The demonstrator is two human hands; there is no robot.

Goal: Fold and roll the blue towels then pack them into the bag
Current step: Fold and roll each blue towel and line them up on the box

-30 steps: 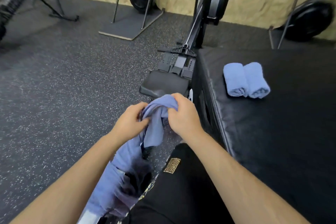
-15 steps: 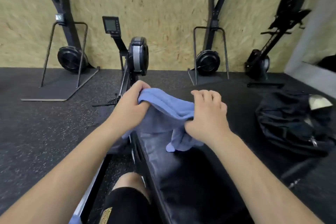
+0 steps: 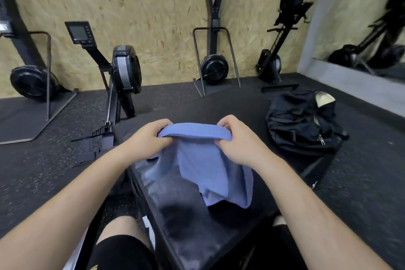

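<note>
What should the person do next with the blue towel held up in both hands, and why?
Probably lay the blue towel flat on the black padded box to fold it: the left hand and right hand grip its top edge, and it hangs crumpled. The bag sits farther right.

Rowing machines are lining a chipboard wall (image 3: 153,6) in a gym corner.
Speckled black rubber flooring (image 3: 39,171) is covering the room. One rowing machine (image 3: 126,70) is lying flat, its monitor (image 3: 80,32) sticking up on an arm, while the left upright rower (image 3: 30,81), the middle upright rower (image 3: 214,68) and the right upright rower (image 3: 271,61) are standing on end against the wall. A large mirror (image 3: 372,28) on the right is reflecting dark equipment. A black padded box (image 3: 175,221) is filling the foreground.
</note>
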